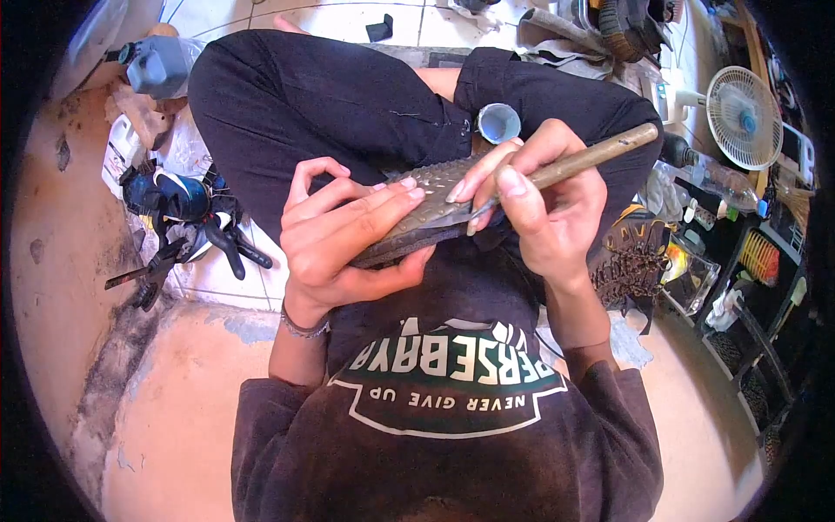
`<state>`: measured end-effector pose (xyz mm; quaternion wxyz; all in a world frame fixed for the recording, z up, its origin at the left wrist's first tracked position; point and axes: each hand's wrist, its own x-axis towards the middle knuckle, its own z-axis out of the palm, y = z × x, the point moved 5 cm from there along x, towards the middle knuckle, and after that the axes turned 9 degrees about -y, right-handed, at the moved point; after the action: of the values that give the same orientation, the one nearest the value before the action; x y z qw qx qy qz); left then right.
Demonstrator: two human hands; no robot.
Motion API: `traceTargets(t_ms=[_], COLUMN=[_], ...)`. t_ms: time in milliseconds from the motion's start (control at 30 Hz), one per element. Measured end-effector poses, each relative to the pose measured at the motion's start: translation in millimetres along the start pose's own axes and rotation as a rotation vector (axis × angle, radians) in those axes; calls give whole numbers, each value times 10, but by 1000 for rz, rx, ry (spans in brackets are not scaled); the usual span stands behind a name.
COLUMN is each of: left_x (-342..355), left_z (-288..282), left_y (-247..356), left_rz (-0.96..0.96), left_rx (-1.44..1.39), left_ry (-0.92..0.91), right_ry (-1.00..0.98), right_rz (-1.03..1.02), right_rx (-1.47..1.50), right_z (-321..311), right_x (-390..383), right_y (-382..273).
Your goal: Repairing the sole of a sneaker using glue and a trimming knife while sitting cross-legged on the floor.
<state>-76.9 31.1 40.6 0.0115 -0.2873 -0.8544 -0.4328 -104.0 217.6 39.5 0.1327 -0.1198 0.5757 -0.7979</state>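
My left hand (335,235) is closed round a dark shoe sole (426,196) with a studded, patterned face, its fingers spread across the top and the thumb underneath. In my right hand (548,196) is a tool with a long brown wooden handle (600,157), pinched between thumb and fingers. The handle slants up to the right. Its thin working end meets the sole's right edge, mostly covered by my fingers, so its kind cannot be made out. Just beyond the hands, between my crossed legs, stands a small round tub (498,123) with a pale bluish inside.
At the left lie a blue-grey jug (163,67) and a pile of dark shoes and straps (187,204). A white fan (744,117) stands at the right beside bottles and a black rack (765,278). Dark footwear (631,30) lies at the far right.
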Motion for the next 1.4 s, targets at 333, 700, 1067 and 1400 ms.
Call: traceTargets(t_ms=[333, 700, 1067, 1400], left_x=[-107, -299, -444, -468], left_z=[58, 399, 396, 176], left_y=[-59, -358, -473, -562], left_rz=[-50, -689, -626, -460], left_rx=[-27, -707, -946, -985], left_ry=[42, 26, -9, -6], right_ry=[18, 153, 219, 149], right_rz=[6, -81, -14, 49], right_rx=[-43, 202, 154, 131], right_z=[-160, -142, -167, -107], right_x=[60, 8, 17, 119], right_y=[119, 394, 441, 399])
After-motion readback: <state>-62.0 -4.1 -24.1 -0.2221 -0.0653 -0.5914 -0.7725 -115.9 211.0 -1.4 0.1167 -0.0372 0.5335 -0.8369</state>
